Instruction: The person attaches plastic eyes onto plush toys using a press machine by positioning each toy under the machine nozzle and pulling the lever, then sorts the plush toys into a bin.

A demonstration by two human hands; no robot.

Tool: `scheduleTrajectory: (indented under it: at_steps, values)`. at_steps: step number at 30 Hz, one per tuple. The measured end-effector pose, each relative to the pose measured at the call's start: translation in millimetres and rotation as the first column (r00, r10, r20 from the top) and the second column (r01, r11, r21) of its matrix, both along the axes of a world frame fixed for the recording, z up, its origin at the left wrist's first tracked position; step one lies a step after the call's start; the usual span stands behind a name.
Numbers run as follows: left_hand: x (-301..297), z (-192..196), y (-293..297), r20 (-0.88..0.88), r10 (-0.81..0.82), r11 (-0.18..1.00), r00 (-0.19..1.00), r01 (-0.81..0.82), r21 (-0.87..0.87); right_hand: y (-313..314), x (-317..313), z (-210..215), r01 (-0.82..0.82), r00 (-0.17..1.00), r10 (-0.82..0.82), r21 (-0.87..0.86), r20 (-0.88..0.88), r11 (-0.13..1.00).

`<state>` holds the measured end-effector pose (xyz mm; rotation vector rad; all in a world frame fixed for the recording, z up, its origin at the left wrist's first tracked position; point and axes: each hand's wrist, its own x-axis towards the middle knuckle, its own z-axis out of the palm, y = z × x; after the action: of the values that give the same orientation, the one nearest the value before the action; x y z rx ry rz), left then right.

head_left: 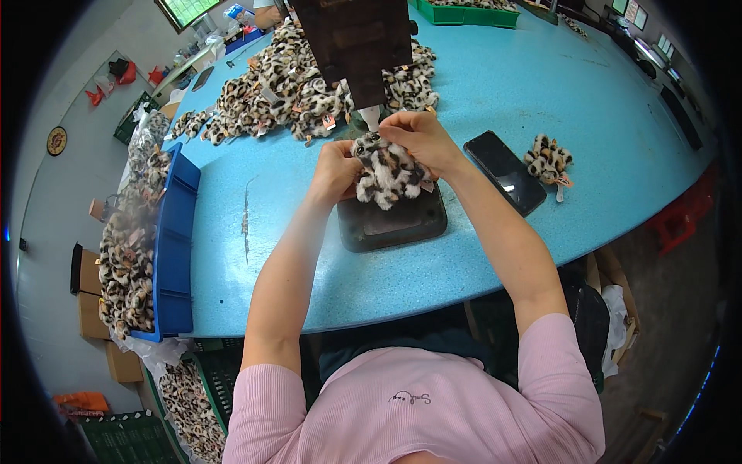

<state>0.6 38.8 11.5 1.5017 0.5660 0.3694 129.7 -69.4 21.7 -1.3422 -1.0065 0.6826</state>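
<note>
Between my two hands is a small spotted plush toy (389, 174), white with black and brown patches and dark eyes. My left hand (337, 168) pinches its left side, fingers closed. My right hand (425, 139) grips it at the upper right, close to the head. Right above the toy's head comes down the pale tip (370, 117) of a dark bench machine (352, 46). Under the toy sits the machine's black base (394, 228). Some of my fingertips are hidden behind the plush.
A large heap of spotted plush toys (270, 85) covers the far left of the blue table (270, 286). At the left edge stands a blue crate (176, 240) full of them. To the right lie a black phone (506, 172) and one plush toy (548, 160). A green tray (471, 17) stands at the back.
</note>
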Motion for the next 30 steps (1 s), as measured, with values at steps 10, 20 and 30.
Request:
scheduleTrajectory:
  at_steps: [10,20,30]
  values:
    - [-1,7,2,-0.012,-0.027,0.999,1.0,0.026,-0.019,12,7,7,-0.128,0.989,0.132,-0.07,0.064,0.989]
    - [2,12,3,-0.11,-0.024,0.992,0.994,0.037,0.118,-81,80,136,0.109,0.961,-0.27,0.82,0.057,0.561]
    - [-6,-43,43,0.027,0.023,0.908,0.999,-0.032,0.419,-168,-61,102,-0.224,0.819,-0.305,0.76,0.486,0.61]
